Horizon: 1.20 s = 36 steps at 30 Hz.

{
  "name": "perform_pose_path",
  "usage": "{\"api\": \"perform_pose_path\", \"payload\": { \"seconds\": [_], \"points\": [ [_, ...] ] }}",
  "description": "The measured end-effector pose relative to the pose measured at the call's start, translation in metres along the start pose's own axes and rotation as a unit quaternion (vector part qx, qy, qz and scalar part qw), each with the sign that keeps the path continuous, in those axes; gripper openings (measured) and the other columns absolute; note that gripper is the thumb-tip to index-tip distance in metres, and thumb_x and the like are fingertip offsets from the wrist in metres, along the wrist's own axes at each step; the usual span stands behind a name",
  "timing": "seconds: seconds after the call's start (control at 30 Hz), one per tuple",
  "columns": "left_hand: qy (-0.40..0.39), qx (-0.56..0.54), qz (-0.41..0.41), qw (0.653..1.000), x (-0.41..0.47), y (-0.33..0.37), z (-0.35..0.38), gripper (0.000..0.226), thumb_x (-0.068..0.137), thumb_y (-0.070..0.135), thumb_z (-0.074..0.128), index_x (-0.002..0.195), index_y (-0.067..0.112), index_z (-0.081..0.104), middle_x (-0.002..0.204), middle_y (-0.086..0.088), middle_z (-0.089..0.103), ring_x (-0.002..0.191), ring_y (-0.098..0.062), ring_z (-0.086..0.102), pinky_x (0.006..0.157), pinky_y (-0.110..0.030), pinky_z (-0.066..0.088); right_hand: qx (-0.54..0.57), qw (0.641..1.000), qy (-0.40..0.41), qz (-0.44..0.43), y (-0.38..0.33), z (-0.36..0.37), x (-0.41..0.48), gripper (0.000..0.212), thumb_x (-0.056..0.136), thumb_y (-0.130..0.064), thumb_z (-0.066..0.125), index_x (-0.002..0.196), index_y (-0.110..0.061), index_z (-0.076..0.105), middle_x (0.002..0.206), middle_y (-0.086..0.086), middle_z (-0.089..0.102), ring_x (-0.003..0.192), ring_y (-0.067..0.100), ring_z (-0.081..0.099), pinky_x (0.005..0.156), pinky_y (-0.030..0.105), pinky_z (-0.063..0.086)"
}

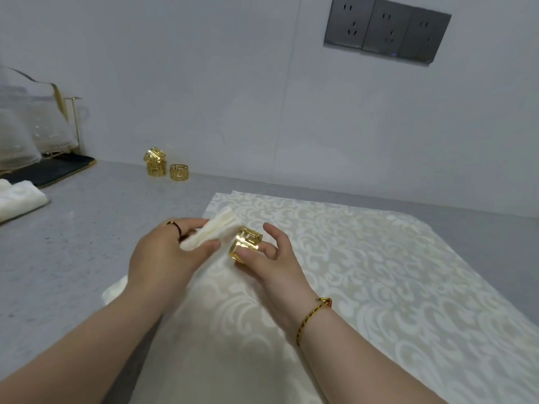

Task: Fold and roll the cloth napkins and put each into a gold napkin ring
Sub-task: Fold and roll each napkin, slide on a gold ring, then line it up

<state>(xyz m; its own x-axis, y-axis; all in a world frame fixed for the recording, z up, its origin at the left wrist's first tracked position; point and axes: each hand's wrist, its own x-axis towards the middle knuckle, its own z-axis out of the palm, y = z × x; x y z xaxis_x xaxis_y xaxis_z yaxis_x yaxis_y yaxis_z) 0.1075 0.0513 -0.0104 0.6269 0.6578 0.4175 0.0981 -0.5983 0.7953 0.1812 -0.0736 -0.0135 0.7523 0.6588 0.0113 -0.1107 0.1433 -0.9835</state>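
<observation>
The rolled napkin (pixel 208 233) is gripped in the left hand (pixel 163 252), its tip at the ring (pixel 246 243) pinched by the right hand (pixel 271 258).

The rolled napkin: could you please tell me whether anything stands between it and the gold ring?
Nothing visible does. The left hand holds the rolled napkin right beside the gold ring, which the right hand pinches.

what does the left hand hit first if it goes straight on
Probably the gold napkin ring held by the right hand, just past the left hand's rolled napkin; depth is unclear.
</observation>
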Motion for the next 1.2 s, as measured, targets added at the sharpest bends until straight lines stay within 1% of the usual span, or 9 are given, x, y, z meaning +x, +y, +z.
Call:
{"api": "perform_pose_path", "payload": {
  "seconds": [0.2,0.4,0.5,0.67,0.77,0.87,0.9,1.0,1.2],
  "points": [
    [-0.012,-0.04,-0.01,0.999,-0.003,-0.003,-0.005,0.031,0.072,0.02,0.074,0.072,0.044,0.055,0.083,0.021,0.057,0.077,0.002,0.052,0.066,-0.011,0.037,0.029,0.999,-0.015,-0.005,0.007,0.001,0.005,0.055,0.081,-0.009,0.065,0.122,-0.031,0.035,0.113,0.0,0.059,0.086,0.015,0.064,0.089,0.03,0.05],
    [-0.055,-0.013,0.001,0.998,-0.004,-0.009,-0.001,0.023,0.074,0.021,0.073,0.082,0.039,0.061,0.081,0.012,0.058,0.073,0.003,0.052,0.059,0.001,0.033,0.062,0.998,0.008,-0.022,0.01,-0.002,0.011,0.047,0.081,-0.006,0.064,0.118,-0.025,0.042,0.107,0.002,0.061,0.074,0.006,0.067,0.084,0.024,0.052],
    [-0.067,0.0,0.015,0.998,-0.003,-0.012,-0.002,0.022,0.073,0.022,0.074,0.086,0.037,0.063,0.08,0.008,0.058,0.072,-0.001,0.053,0.059,-0.001,0.034,0.043,0.999,-0.004,-0.022,0.011,-0.004,0.01,0.044,0.08,-0.007,0.065,0.113,-0.027,0.044,0.113,0.003,0.061,0.079,0.008,0.066,0.086,0.025,0.051],
    [-0.113,0.017,0.059,0.992,-0.002,-0.014,-0.008,0.026,0.071,0.019,0.076,0.084,0.038,0.065,0.077,0.012,0.056,0.075,0.014,0.049,0.064,0.0,0.034,-0.035,0.998,-0.037,-0.037,0.007,-0.009,0.011,0.045,0.063,-0.016,0.071,0.1,-0.028,0.049,0.101,-0.007,0.061,0.076,0.004,0.063,0.085,0.028,0.05],
    [-0.142,0.064,0.086,0.984,0.0,-0.019,-0.008,0.022,0.073,0.026,0.076,0.091,0.036,0.068,0.081,0.012,0.058,0.084,0.016,0.045,0.07,0.0,0.033,-0.082,0.994,-0.061,-0.043,0.004,-0.015,0.012,0.039,0.072,0.0,0.071,0.096,-0.022,0.05,0.097,-0.005,0.058,0.073,0.008,0.059,0.076,0.022,0.048],
    [-0.191,0.105,0.127,0.968,-0.002,-0.014,-0.008,0.017,0.07,0.044,0.067,0.085,0.05,0.06,0.105,0.041,0.039,0.09,0.019,0.041,0.07,0.0,0.031,-0.13,0.986,-0.096,-0.033,0.002,-0.017,0.01,0.04,0.076,0.009,0.065,0.095,-0.023,0.051,0.098,-0.001,0.057,0.076,0.011,0.057,0.073,0.017,0.047],
    [-0.2,0.106,0.13,0.965,-0.004,-0.012,-0.008,0.017,0.069,0.045,0.065,0.08,0.053,0.055,0.106,0.04,0.039,0.091,0.019,0.042,0.069,0.0,0.031,-0.138,0.984,-0.106,-0.027,0.002,-0.017,0.01,0.041,0.074,0.007,0.068,0.096,-0.023,0.051,0.098,-0.002,0.058,0.077,0.01,0.058,0.074,0.017,0.048],
    [-0.179,0.082,0.116,0.974,-0.005,-0.01,-0.006,0.026,0.075,0.029,0.072,0.079,0.047,0.054,0.078,0.018,0.058,0.082,0.009,0.05,0.067,0.0,0.032,-0.117,0.985,-0.123,-0.002,0.004,-0.015,0.009,0.043,0.064,-0.006,0.072,0.099,-0.023,0.052,0.089,-0.006,0.063,0.078,0.009,0.06,0.078,0.022,0.049],
    [-0.18,0.041,0.075,0.98,-0.005,-0.009,-0.003,0.046,0.076,0.014,0.071,0.082,0.041,0.035,0.085,0.018,0.053,0.079,0.007,0.049,0.066,0.002,0.035,-0.073,0.992,-0.098,0.037,0.006,-0.011,0.009,0.043,0.076,0.002,0.068,0.104,-0.021,0.045,0.084,0.0,0.064,0.079,0.019,0.06,0.091,0.038,0.048]
  ]
}}
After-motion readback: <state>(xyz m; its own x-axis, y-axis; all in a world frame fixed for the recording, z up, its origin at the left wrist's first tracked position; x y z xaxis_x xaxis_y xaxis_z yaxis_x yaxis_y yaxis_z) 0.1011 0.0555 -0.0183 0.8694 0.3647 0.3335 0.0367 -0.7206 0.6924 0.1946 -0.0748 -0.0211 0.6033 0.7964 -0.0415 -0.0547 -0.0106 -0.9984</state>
